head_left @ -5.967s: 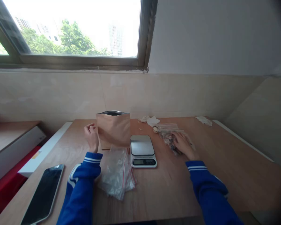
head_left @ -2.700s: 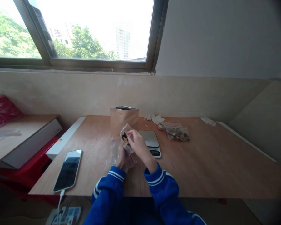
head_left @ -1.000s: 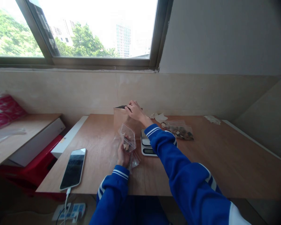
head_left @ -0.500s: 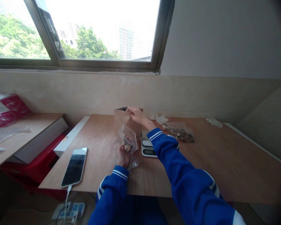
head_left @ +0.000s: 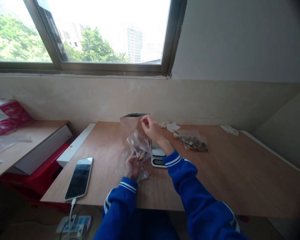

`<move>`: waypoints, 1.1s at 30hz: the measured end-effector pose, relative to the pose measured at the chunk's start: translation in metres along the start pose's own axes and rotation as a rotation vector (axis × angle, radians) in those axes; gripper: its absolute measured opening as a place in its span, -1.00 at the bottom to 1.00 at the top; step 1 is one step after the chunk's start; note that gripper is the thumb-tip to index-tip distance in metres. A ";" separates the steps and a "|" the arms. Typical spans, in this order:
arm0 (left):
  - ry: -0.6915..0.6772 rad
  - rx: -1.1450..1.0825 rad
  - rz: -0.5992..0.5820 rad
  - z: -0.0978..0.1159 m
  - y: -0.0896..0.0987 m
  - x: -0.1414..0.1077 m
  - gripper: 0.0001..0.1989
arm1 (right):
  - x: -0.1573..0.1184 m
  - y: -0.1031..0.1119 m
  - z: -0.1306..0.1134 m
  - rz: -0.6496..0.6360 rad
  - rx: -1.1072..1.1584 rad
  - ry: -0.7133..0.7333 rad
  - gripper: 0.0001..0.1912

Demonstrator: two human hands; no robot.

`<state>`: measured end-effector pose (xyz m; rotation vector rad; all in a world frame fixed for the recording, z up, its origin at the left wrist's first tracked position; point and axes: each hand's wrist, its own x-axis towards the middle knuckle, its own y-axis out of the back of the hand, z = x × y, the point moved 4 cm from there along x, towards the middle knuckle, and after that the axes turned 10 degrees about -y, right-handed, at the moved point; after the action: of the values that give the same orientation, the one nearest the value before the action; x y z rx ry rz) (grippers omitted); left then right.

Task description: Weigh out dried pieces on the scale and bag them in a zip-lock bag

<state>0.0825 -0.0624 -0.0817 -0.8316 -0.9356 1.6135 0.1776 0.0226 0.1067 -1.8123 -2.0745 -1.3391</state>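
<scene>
My left hand (head_left: 132,167) grips a clear zip bag (head_left: 137,142) holding a few dark and pale dried pieces. More clear bags (head_left: 145,171) lie beneath that hand. Above the table, my right hand (head_left: 152,128) is closed in a pinch beside the upright brown paper bag (head_left: 127,126); whatever is between its fingertips is too small to make out. The paper bag's dark mouth stands open. Partly behind my right wrist is a white kitchen scale (head_left: 158,162) with a grey plate and a small display.
To the right lie filled zip bags (head_left: 195,142) of dried pieces. Crumpled tissue (head_left: 172,126) rests near the wall, with another white scrap (head_left: 229,130) farther right. A phone (head_left: 79,179) on a charging cable sits at the table's left edge, above a power strip (head_left: 76,224).
My right hand has moved right and slightly down from the paper bag's mouth, uncovering its opening. The zip bag in my left hand has tilted a little to the right.
</scene>
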 end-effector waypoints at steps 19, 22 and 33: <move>-0.101 0.235 -0.112 -0.005 -0.005 0.001 -0.70 | -0.061 -0.044 0.061 -0.945 0.174 -0.216 -0.40; -0.114 0.292 -0.096 -0.007 -0.001 0.003 -0.72 | -0.063 -0.048 0.063 -0.887 0.139 -0.211 -0.44; -0.171 0.294 0.000 -0.004 0.012 0.008 -0.65 | -0.066 -0.049 0.050 -0.710 0.082 -0.285 -0.80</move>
<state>0.0787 -0.0556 -0.0949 -0.4975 -0.7891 1.7905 0.1798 0.0076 0.0119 -1.3333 -3.0581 -1.1054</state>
